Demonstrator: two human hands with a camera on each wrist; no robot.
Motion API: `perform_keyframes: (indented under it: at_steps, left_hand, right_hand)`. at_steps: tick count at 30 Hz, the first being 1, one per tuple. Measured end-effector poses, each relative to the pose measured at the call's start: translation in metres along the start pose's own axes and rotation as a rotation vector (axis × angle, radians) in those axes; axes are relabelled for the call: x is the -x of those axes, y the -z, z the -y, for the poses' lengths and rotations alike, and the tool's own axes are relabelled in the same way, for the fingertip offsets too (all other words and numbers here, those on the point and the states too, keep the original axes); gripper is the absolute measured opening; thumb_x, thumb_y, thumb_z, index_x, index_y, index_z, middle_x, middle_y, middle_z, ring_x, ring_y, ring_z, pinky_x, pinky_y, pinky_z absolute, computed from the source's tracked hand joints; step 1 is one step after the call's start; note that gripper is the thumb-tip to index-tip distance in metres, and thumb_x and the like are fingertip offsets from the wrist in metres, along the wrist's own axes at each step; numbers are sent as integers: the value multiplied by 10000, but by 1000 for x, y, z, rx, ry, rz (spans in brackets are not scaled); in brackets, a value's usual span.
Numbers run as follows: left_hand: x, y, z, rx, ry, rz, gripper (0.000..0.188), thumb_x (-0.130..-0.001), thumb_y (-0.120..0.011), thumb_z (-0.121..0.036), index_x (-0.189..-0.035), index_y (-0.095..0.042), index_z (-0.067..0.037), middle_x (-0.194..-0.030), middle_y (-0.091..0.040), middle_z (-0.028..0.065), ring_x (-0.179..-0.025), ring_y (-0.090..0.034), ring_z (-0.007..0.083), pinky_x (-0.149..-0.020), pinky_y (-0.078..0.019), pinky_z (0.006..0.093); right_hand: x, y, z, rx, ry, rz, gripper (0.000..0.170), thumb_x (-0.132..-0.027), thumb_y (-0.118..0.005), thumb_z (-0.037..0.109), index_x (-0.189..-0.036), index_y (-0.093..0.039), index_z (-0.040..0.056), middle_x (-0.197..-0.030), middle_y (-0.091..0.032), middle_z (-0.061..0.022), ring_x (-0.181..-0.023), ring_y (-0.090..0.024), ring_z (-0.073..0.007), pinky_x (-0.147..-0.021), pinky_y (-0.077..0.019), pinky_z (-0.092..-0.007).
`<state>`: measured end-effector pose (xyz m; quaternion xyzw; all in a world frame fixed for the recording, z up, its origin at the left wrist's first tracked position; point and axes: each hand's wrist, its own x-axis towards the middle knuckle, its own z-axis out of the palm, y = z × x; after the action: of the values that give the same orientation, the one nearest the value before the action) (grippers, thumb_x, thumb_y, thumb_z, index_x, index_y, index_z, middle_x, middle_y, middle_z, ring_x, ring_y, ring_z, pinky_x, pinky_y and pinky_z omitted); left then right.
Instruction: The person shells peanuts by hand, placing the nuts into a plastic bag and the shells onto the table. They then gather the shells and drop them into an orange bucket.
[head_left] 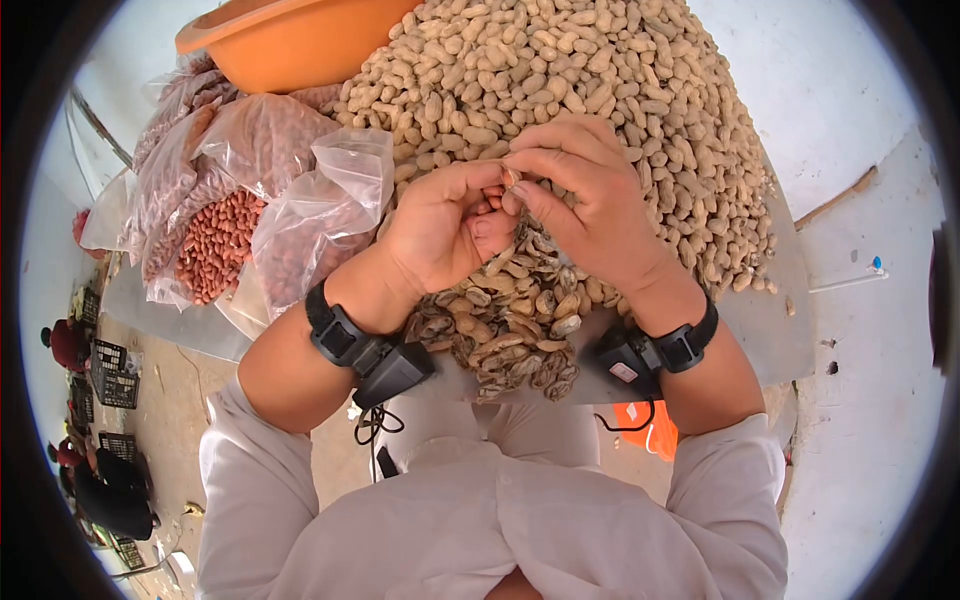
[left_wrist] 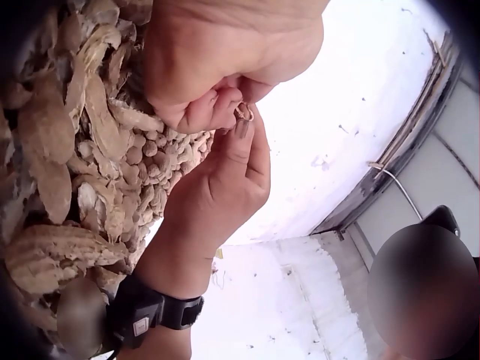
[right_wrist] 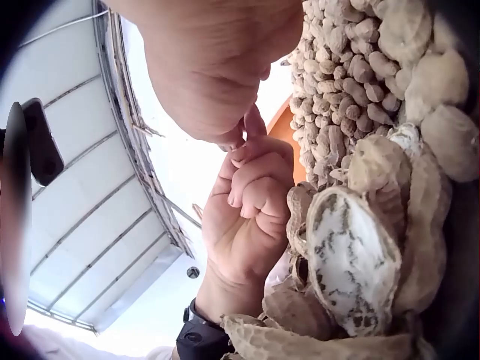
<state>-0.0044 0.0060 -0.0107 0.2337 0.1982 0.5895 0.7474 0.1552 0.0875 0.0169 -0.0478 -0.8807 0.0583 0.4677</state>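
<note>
Over the peanut pile, both hands meet at the fingertips around one small peanut (left_wrist: 244, 112), its shell split apart in the left wrist view. My left hand (head_left: 440, 228) pinches it between thumb and forefinger, and its other fingers curl over a few red peanut kernels (head_left: 493, 200). From the other side my right hand (head_left: 598, 200) grips the same peanut with thumb and fingers. Just below the hands lies a heap of empty, broken peanut shells (head_left: 520, 335); one opened shell (right_wrist: 351, 259) shows its white inside in the right wrist view.
A large mound of unshelled peanuts (head_left: 640, 90) covers the back of the table (head_left: 790, 340). To the left, clear plastic bags (head_left: 345, 185) hold red kernels (head_left: 215, 245). Behind them stands an orange basin (head_left: 290, 45). Black crates (head_left: 115, 375) and people are at far left.
</note>
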Motion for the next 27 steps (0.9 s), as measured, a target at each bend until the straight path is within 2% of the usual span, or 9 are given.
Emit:
perform_keyframes:
  at_steps: [4,10,13,16,17,21,24,27]
  left_hand:
    - [-1,-1,-1,43,72,26,273,-919,-422,-243,-865,-548,-7,-754,-553,75,-522,-344,90,-482,-295,204]
    - [-3,4,-1,37,85,19,272,-928,-416,-235,-864,-547,-5,-752,-556,76,-507,-336,84,-457,-281,195]
    - [-3,2,-2,27,38,14,245,-939,-441,-204,-901,-557,9,-734,-542,54,-488,-327,75,-442,-274,189]
    - [4,-12,-6,-193,-178,-47,206,-943,-451,-157,-931,-578,5,-691,-513,12,-496,-339,66,-441,-275,187]
    - [6,-17,-5,-230,-275,-104,210,-952,-454,-147,-996,-577,17,-682,-490,-5,-495,-339,62,-436,-273,181]
    - [18,-41,-14,-302,-513,-147,228,-964,-459,-205,-948,-577,-11,-680,-483,-5,-492,-338,63,-426,-274,178]
    - [33,-61,-44,-487,-521,-67,197,-959,-475,-232,-938,-558,-55,-695,-472,-13,-496,-328,51,-436,-275,171]
    - [26,-54,-98,-886,-352,-90,210,-956,-488,-261,-887,-559,-75,-686,-474,-32,-495,-327,45,-437,-276,171]
  right_hand:
    - [0,-1,0,143,88,-22,168,-687,-676,87,-846,-634,55,-915,-604,-29,-925,-535,-243,-805,-438,-338]
    - [-3,1,1,280,176,-8,158,-683,-665,80,-835,-633,60,-907,-613,-23,-910,-555,-240,-774,-454,-349]
    - [-2,3,-1,80,65,-15,148,-685,-658,66,-831,-635,51,-913,-622,-45,-881,-569,-246,-776,-456,-349]
    - [-1,7,0,-178,-48,-58,144,-685,-650,57,-828,-637,40,-908,-627,-72,-860,-576,-249,-783,-451,-338]
    - [0,9,0,-213,-78,-69,138,-694,-640,57,-830,-639,33,-919,-627,-91,-871,-574,-251,-784,-448,-329]
    - [-4,17,7,-296,-55,-7,127,-716,-654,75,-833,-632,31,-910,-622,-87,-864,-574,-247,-771,-448,-323]
    - [-2,15,11,-318,-46,109,134,-732,-662,99,-838,-624,26,-896,-614,-84,-854,-574,-255,-758,-456,-329]
    - [3,9,12,-342,-57,136,150,-753,-657,130,-846,-616,20,-865,-604,-91,-832,-573,-276,-736,-470,-345]
